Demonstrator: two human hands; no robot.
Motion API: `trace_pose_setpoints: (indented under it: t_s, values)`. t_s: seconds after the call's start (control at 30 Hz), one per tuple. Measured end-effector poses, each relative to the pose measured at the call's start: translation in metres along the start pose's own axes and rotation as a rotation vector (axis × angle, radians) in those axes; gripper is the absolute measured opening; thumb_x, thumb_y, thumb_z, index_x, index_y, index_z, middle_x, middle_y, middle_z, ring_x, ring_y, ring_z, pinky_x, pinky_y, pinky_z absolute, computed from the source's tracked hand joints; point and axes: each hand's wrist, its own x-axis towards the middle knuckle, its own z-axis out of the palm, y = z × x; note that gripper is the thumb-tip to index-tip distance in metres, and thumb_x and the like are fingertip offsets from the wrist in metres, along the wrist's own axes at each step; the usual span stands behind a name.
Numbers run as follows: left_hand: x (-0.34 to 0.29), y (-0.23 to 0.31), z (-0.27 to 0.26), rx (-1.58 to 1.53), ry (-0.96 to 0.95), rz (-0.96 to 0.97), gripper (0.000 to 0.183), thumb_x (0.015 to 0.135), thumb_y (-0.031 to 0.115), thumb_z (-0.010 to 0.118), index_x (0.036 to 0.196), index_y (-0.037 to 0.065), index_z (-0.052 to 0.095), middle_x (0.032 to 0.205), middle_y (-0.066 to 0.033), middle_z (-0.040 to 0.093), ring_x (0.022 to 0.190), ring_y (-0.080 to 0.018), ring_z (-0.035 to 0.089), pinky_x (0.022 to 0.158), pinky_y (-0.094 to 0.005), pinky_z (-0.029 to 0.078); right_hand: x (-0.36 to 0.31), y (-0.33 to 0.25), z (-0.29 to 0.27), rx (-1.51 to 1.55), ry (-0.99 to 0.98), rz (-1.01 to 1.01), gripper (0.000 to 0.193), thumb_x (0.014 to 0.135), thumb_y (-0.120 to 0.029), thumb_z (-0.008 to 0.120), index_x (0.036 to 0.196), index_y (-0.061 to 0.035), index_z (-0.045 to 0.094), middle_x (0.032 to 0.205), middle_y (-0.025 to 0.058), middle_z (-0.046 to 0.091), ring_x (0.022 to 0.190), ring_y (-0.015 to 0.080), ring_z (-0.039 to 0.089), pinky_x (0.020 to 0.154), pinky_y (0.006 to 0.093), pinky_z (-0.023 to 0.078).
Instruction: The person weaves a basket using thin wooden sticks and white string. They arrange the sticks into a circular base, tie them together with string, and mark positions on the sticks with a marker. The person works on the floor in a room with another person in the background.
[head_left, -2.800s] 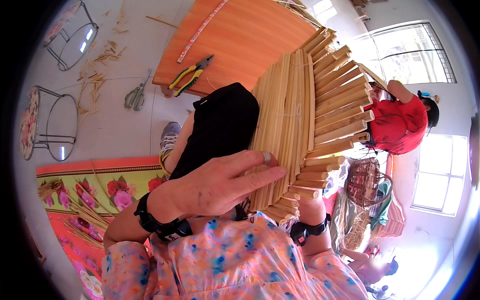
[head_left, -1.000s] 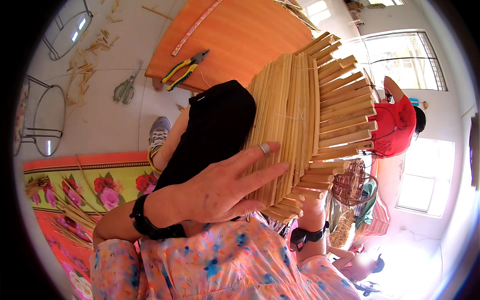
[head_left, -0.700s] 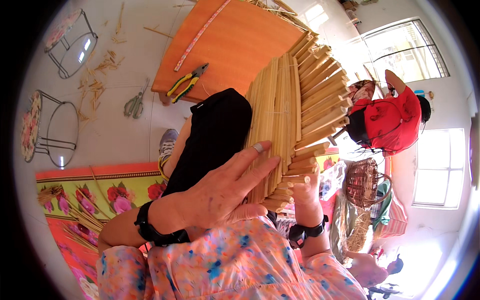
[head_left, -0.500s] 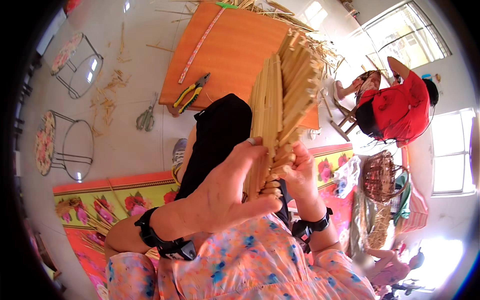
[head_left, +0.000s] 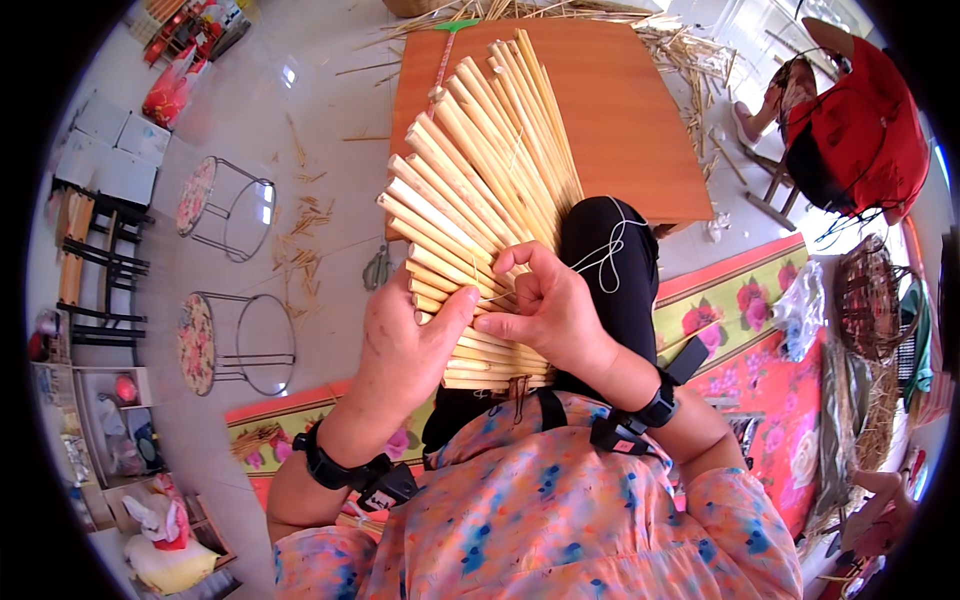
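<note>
— While your L hand (head_left: 395, 335) grips the L edge of the stalk fan (head_left: 480, 190), thumb on top, where's your R hand (head_left: 548, 305)?
— Just beside it, curled closed on white cord (head_left: 612, 246), whose loose loops lie on your black-clad knee (head_left: 600, 285).
— Fan's location, pls?
— Above your lap (head_left: 450, 412), spread & tilted, partly hiding the orange bench (head_left: 630, 120); 2 stools (head_left: 195, 345) stand L.

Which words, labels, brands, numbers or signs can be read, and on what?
No readable text.
Left wrist device: pale mark, too small to read.
Right wrist device: reddish mark, too small to read.
Stalk bundle: no lettering visible.
Orange table: no lettering visible.
</note>
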Motion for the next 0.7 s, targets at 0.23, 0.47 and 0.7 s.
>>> trace_pose_setpoints:
  t_s: [0.23, 0.47, 0.7]
  values:
    - [-0.007, 0.0, 0.004, -0.052, 0.067, -0.163, 0.023, 0.087, 0.01, 0.066, 0.105, -0.004, 0.062, 0.094, -0.0099, 0.068, 0.083, -0.0145, 0.063, 0.077, -0.029, 0.05, 0.005, -0.007, -0.073, -0.28, -0.015, -0.048, 0.042, 0.069, -0.008, 0.081, 0.106, -0.0054, 0.062, 0.061, -0.0072, 0.029, 0.054, 0.0029, 0.029, 0.048, 0.0218, 0.026]
    - [-0.017, -0.012, -0.007, -0.175, 0.217, -0.186, 0.029, 0.086, 0.005, 0.066, 0.112, -0.004, 0.059, 0.104, -0.0102, 0.066, 0.089, -0.0146, 0.062, 0.079, -0.029, 0.05, -0.001, 0.009, -0.1, -0.542, -0.064, -0.07, 0.048, 0.067, -0.01, 0.08, 0.111, -0.0031, 0.063, 0.059, 0.0042, 0.047, 0.054, 0.0162, 0.048, 0.052, 0.0318, 0.039]
    - [-0.032, -0.027, -0.065, -0.443, 0.386, -0.172, 0.042, 0.084, -0.002, 0.062, 0.124, -0.003, 0.05, 0.11, -0.0124, 0.062, 0.094, -0.0206, 0.063, 0.082, -0.0317, 0.052, 0.015, 0.004, -0.107, -0.87, -0.01, -0.172, 0.053, 0.066, -0.015, 0.079, 0.116, -0.0064, 0.061, 0.087, 0.018, 0.067, 0.085, 0.0357, 0.064, 0.074, 0.0416, 0.05]
